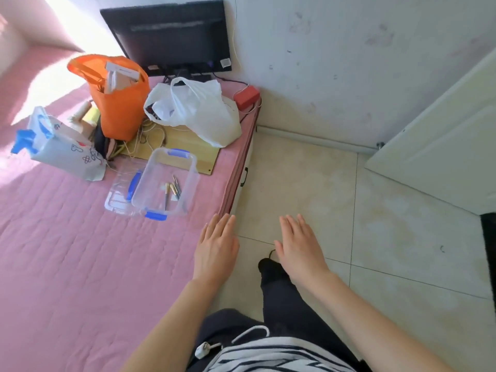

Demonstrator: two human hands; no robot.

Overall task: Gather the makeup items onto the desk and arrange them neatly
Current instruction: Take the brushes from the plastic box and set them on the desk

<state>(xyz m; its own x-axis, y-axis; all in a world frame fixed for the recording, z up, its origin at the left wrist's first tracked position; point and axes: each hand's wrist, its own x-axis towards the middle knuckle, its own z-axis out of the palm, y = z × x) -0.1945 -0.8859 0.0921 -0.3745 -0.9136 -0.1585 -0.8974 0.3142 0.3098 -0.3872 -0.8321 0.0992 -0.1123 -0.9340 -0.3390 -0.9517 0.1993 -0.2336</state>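
A clear plastic box (pixel 188 162) with blue latches stands on the pink bedspread (pixel 67 251) near the bed's corner. Inside it lie several slim makeup pencils (pixel 173 189) with gold ends. Its clear lid (pixel 120 191) lies beside it on the left. My left hand (pixel 216 247) hovers over the bed's edge, fingers straight and empty, a little below and right of the box. Over the tiled floor, my right hand (pixel 298 247) is likewise flat and empty. Both hands are apart from the box.
An orange bag (pixel 120 103), a white plastic bag (pixel 198 111), a printed pouch (pixel 61 151) and a wooden board (pixel 185 149) crowd the bed's far corner before a black monitor (pixel 171 36). A red box (pixel 247 96) sits by the wall. A white door (pixel 442 146) stands right.
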